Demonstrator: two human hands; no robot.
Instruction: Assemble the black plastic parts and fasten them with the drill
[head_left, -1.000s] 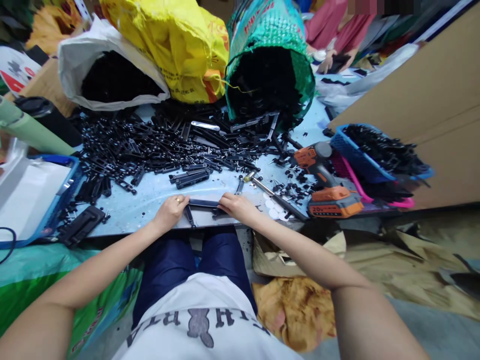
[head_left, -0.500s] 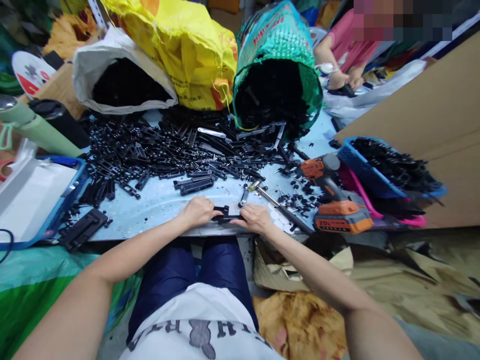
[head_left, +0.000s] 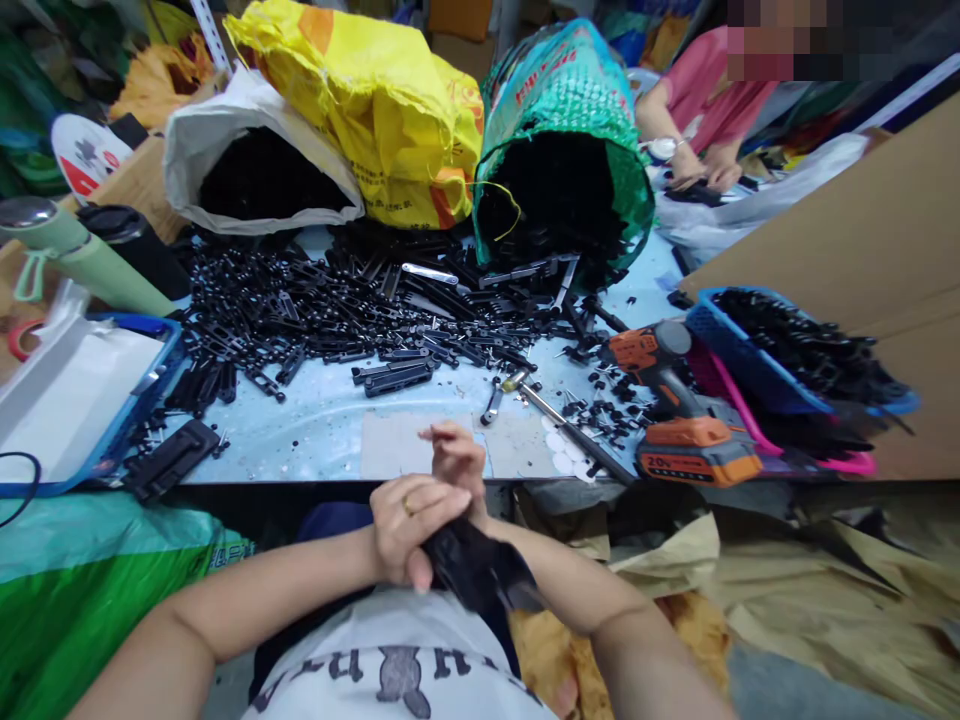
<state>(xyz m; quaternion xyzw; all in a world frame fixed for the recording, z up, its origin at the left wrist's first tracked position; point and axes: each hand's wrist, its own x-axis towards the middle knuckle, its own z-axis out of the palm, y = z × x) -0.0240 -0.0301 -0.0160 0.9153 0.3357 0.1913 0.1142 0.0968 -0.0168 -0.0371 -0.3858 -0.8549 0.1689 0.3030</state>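
Note:
My left hand [head_left: 412,515], with a ring on one finger, is closed round a dark, motion-blurred black part [head_left: 476,570] held over my lap, in front of the table edge. Its exact kind is not clear. Just behind, my right hand [head_left: 459,462] is raised with its fingers loosely bent and apart, its palm side partly covered by the left fingers. The black part crosses in front of the right wrist. On the tabletop beyond lie a pair of long black parts [head_left: 394,375], a small metal-and-black piece [head_left: 492,402] and a hammer [head_left: 562,425] with a dark handle.
Black parts [head_left: 300,300] are heaped across the table below a white sack [head_left: 176,165], a yellow sack [head_left: 405,110] and a green sack [head_left: 645,210]. An orange cordless drill [head_left: 694,450] and blue basket [head_left: 709,325] stand right. A co-worker's hands [head_left: 705,172] work behind.
Both hands have come back from the table edge towards my body and closer together. The black part is now over my lap, and my right fingers have come off it.

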